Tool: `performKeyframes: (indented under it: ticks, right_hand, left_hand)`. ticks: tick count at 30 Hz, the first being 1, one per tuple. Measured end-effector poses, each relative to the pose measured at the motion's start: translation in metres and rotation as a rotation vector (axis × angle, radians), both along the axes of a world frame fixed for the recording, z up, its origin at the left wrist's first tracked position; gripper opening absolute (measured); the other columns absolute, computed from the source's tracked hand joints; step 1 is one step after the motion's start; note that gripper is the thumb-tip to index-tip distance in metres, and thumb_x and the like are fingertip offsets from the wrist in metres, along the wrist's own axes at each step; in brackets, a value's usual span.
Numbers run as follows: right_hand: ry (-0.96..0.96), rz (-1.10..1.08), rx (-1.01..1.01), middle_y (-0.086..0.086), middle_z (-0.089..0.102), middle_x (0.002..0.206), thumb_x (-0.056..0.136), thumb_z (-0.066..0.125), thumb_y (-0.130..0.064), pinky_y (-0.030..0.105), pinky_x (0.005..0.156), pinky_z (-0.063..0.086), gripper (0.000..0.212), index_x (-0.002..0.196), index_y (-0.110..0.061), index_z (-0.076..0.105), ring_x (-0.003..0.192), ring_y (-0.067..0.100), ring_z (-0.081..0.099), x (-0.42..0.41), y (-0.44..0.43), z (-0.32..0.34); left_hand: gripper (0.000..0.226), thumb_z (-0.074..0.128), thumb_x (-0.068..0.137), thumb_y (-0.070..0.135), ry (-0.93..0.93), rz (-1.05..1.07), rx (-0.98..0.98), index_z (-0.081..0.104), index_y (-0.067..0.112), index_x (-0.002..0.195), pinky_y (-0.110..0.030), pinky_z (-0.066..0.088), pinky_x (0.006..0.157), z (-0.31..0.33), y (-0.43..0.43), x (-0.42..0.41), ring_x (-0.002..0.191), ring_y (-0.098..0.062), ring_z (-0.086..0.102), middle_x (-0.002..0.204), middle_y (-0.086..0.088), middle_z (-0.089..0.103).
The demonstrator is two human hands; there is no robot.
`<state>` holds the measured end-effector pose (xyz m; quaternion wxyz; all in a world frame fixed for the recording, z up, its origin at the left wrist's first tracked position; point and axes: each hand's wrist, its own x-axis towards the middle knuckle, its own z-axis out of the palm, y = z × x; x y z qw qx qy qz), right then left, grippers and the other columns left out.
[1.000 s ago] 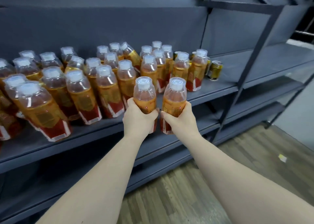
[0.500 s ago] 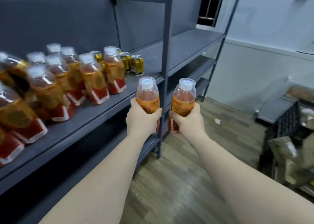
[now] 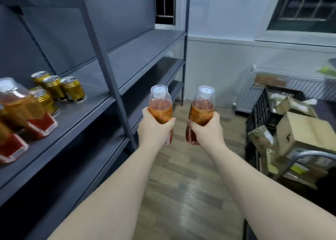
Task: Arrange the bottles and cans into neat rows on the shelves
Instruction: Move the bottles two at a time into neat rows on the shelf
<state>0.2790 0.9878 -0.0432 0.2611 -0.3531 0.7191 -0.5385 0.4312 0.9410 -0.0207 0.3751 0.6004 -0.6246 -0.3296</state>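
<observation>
Holding two bottles upright over the wooden floor (image 3: 181, 188), just right of the shelf (image 3: 101, 103).
Gripped in curled fingers: left bottle (image 3: 160, 104) in left hand (image 3: 154, 131), right bottle (image 3: 202, 106) in right hand (image 3: 207, 131); gold cans (image 3: 72, 88) and shelved bottles (image 3: 21, 110) beyond the shelf post (image 3: 109, 72); cardboard boxes (image 3: 305, 130) at right.

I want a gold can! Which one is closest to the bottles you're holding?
The rightmost can, at the group's end; the other cans stand farther left.
</observation>
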Motion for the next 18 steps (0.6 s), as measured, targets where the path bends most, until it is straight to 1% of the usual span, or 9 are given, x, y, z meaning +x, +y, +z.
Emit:
performKeyframes:
  ticks: [3, 5, 9, 14, 18]
  right_hand:
    - [0.007, -0.038, 0.002, -0.004, 0.059, 0.116, 0.077, 0.081, -0.040, 0.039, 0.090, 0.051, 0.060, 0.121, -0.028, 0.042, 0.105, 0.020, 0.060, -0.031, -0.012, -0.001]
    - [0.006, -0.060, 0.003, -0.005, 0.060, 0.116, 0.076, 0.081, -0.041, 0.043, 0.092, 0.052, 0.061, 0.122, -0.027, 0.043, 0.105, 0.019, 0.060, -0.050, -0.020, -0.001]
    - [0.008, -0.090, -0.005, -0.005, 0.060, 0.116, 0.076, 0.082, -0.041, 0.040, 0.092, 0.051, 0.063, 0.124, -0.025, 0.044, 0.106, 0.019, 0.059, -0.079, -0.039, -0.001]
    - [0.001, -0.118, -0.008, -0.005, 0.059, 0.117, 0.078, 0.081, -0.039, 0.035, 0.088, 0.049, 0.060, 0.121, -0.027, 0.042, 0.106, 0.018, 0.059, -0.107, -0.069, -0.002]
    - [0.014, -0.148, 0.003, -0.004, 0.060, 0.118, 0.077, 0.081, -0.040, 0.037, 0.090, 0.050, 0.062, 0.124, -0.026, 0.043, 0.107, 0.018, 0.059, -0.127, -0.104, -0.006]
  left_hand:
    - [0.057, 0.078, 0.078, 0.047, -0.003, -0.030, -0.008, 0.038, 0.029, 0.114, -0.033, 0.047, 0.081, 0.002, -0.013, -0.034, 0.098, -0.020, 0.057, 0.106, 0.006, 0.057]
    - [0.058, 0.078, 0.077, 0.048, -0.008, -0.047, -0.018, 0.040, 0.027, 0.116, -0.034, 0.048, 0.081, 0.002, -0.023, -0.053, 0.097, -0.020, 0.058, 0.106, 0.006, 0.057]
    - [0.059, 0.079, 0.076, 0.049, -0.015, -0.084, -0.026, 0.041, 0.026, 0.115, -0.041, 0.054, 0.088, 0.003, -0.045, -0.085, 0.099, -0.021, 0.059, 0.106, 0.005, 0.058]
    - [0.061, 0.078, 0.077, 0.049, -0.020, -0.129, -0.042, 0.040, 0.026, 0.120, -0.037, 0.053, 0.087, 0.001, -0.085, -0.116, 0.100, -0.019, 0.058, 0.108, 0.006, 0.057]
    - [0.061, 0.079, 0.077, 0.048, -0.011, -0.163, -0.046, 0.039, 0.027, 0.118, -0.038, 0.053, 0.088, -0.005, -0.131, -0.139, 0.101, -0.019, 0.057, 0.105, 0.008, 0.054]
